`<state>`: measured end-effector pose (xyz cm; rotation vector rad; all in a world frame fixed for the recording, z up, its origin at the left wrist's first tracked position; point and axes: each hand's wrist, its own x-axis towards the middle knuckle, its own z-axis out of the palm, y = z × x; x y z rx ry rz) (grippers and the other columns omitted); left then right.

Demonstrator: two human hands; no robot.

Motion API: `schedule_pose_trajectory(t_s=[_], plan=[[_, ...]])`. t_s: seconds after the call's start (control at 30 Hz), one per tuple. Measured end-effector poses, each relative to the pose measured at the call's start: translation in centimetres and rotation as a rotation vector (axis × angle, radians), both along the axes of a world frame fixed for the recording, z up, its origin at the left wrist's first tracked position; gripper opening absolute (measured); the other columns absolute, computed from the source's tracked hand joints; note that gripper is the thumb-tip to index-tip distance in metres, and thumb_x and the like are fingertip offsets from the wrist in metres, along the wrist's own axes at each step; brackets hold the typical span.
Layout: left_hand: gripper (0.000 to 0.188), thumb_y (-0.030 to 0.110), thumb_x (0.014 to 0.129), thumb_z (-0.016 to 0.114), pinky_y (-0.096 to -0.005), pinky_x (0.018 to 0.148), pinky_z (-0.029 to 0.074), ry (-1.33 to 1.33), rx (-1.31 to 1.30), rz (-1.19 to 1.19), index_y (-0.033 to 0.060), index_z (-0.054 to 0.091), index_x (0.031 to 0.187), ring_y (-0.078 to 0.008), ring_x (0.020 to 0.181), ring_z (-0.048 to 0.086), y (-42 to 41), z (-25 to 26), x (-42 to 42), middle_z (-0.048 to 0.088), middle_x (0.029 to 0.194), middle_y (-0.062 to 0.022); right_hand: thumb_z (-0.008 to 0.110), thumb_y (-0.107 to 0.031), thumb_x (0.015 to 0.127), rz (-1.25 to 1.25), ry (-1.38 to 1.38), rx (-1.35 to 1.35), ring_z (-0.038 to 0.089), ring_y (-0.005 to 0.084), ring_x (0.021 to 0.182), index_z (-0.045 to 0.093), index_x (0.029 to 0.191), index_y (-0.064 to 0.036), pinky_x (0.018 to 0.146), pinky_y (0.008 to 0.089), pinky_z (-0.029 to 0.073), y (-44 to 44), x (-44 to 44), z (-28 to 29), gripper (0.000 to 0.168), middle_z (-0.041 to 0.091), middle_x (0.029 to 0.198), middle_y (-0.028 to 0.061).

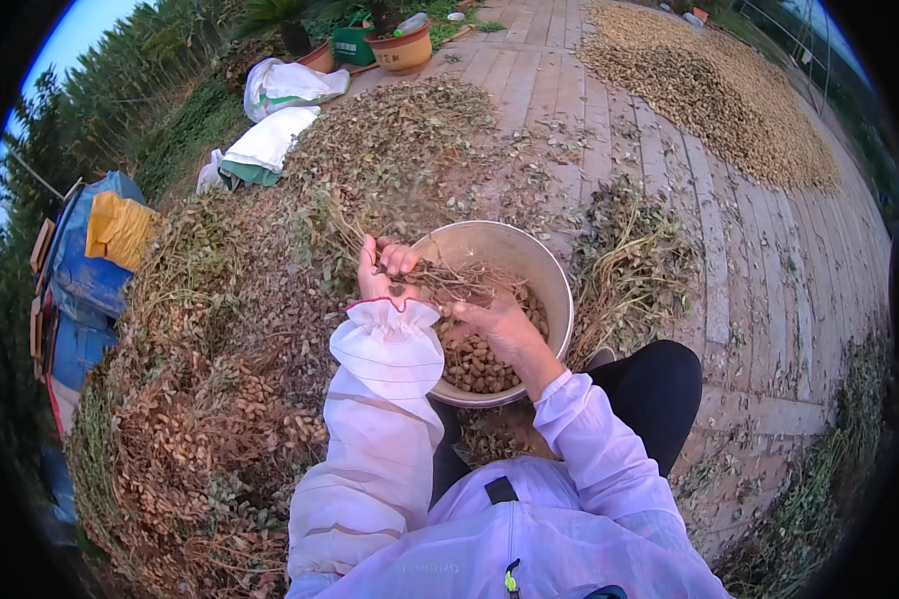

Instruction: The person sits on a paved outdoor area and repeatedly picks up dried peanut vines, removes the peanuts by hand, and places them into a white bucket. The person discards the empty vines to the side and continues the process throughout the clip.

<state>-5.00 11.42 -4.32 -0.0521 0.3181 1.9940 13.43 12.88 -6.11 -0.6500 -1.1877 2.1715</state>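
Note:
A round metal basin [563, 299] stands between my knees, with unshelled peanuts [479, 367] in its bottom. Over its left rim, my left hand [386, 271] is closed around the stems of a peanut plant, whose thin brown roots [461, 278] stretch across the basin. My right hand [500, 323] is over the peanuts, just below the roots, its thumb and fingers near the root ends. Whether it grips a root or a pod cannot be made out.
Peanut plants with pods [217, 427] are heaped at left. Stripped-looking stalks [629, 269] lie right of the basin. Drying peanuts [704, 90] spread over paving at upper right. White sacks [270, 142], plant pots [401, 51] and a blue barrel [94, 277] stand farther off.

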Motion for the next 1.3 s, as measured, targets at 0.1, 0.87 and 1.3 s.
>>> schedule_pose_trajectory(t_s=[0.1,0.87,1.3], plan=[[0.031,0.035,0.094,0.046,-0.0257,0.045,0.03,0.048,-0.04,0.024,0.0081,0.045,0.08,-0.0082,0.045,0.029,0.0,-0.9,-1.1,0.028,0.054,0.0047,0.056,-0.011,0.081,0.117,-0.136,-0.01,0.059,0.0156,0.061,0.061,0.084,0.002,0.059,0.0297,0.047,-0.4,-0.8,0.4,0.014,0.062,0.071,0.0082],[0.058,0.049,0.09,0.048,-0.0328,0.08,0.045,0.828,-0.233,-0.43,0.0012,0.045,0.122,-0.0199,0.096,0.056,-1.5,0.9,8.3,0.055,0.107,-0.012,0.071,-0.009,0.068,-0.668,-0.442,1.224,0.058,0.0355,0.077,0.039,0.128,-0.001,0.067,0.0394,0.048,-3.5,3.7,3.1,0.069,0.057,0.088,0.018],[0.037,0.012,0.089,0.051,-0.034,0.086,0.046,1.453,-0.469,0.237,-0.0013,0.047,0.123,-0.0229,0.109,0.054,-14.5,6.9,0.9,0.054,0.119,-0.0138,0.063,-0.019,0.083,-1.074,-0.4,0.086,0.057,0.0159,0.062,0.051,0.096,-0.003,0.057,0.0311,0.048,4.8,15.9,-8.3,0.024,0.057,0.077,0.0041]])
